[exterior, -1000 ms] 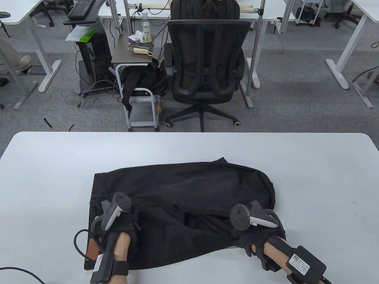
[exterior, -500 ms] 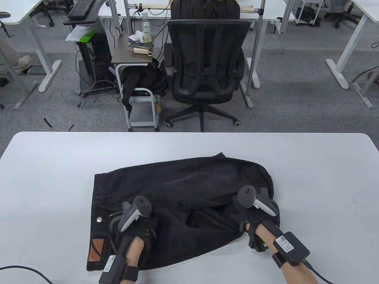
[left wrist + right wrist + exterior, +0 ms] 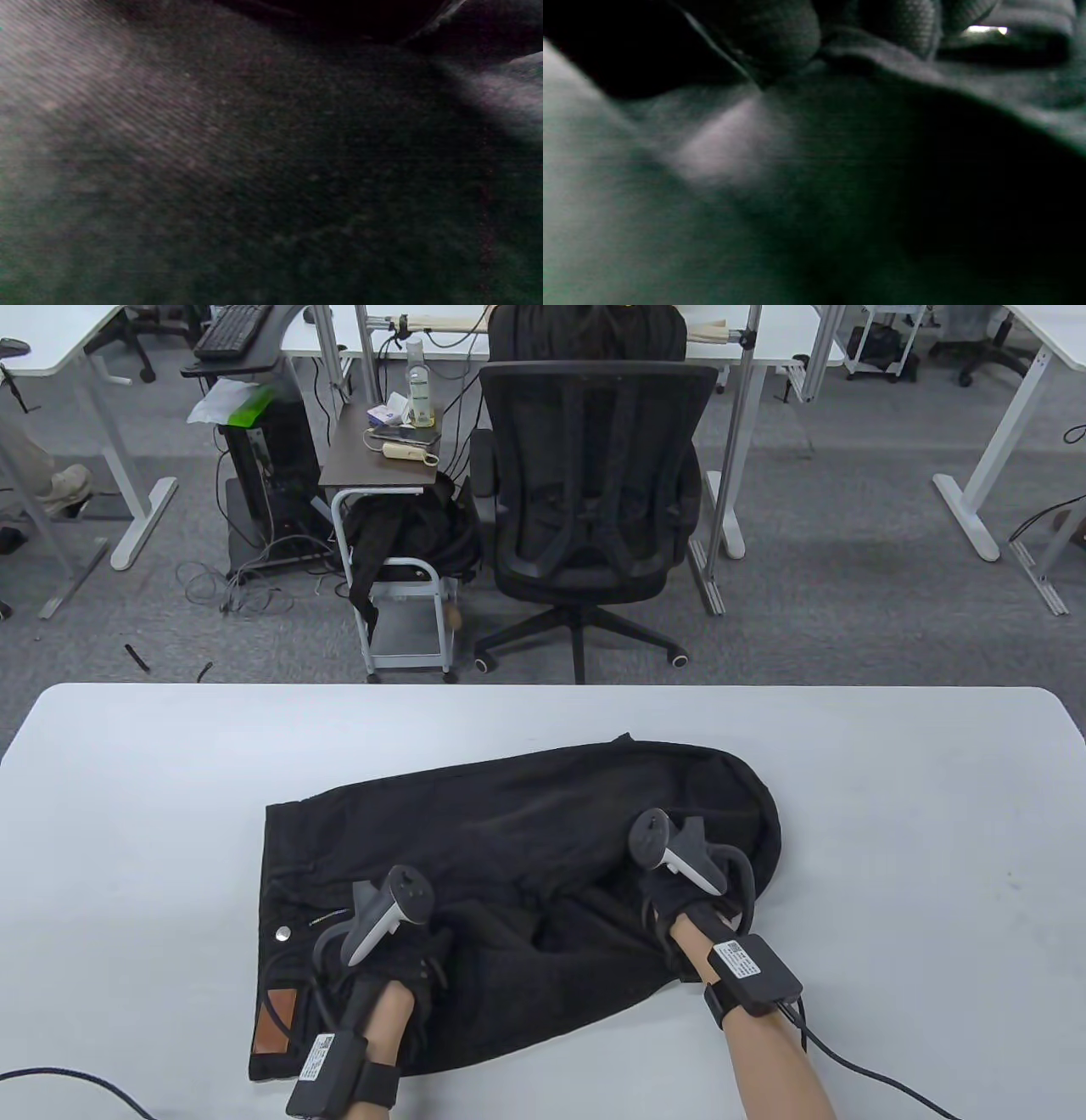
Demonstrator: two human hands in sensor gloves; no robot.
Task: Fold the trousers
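- Currently, black trousers point(image 3: 526, 848) lie folded on the white table point(image 3: 127, 814), near its front edge, waistband end to the left.
- Waistband corner: brown leather patch point(image 3: 277, 1020) and metal button point(image 3: 282, 934) face up.
- Left hand point(image 3: 399, 954) rests on the cloth just right of the button; finger posture hidden under the tracker, cannot tell. Left wrist view: only dark twill weave, blurred.
- Bunched fold point(image 3: 560, 929) sits between the hands.
- Right hand point(image 3: 679, 891) rests on the rounded right end; right wrist view shows gloved fingertips point(image 3: 791, 38) touching a raised fabric edge, grip cannot be told.
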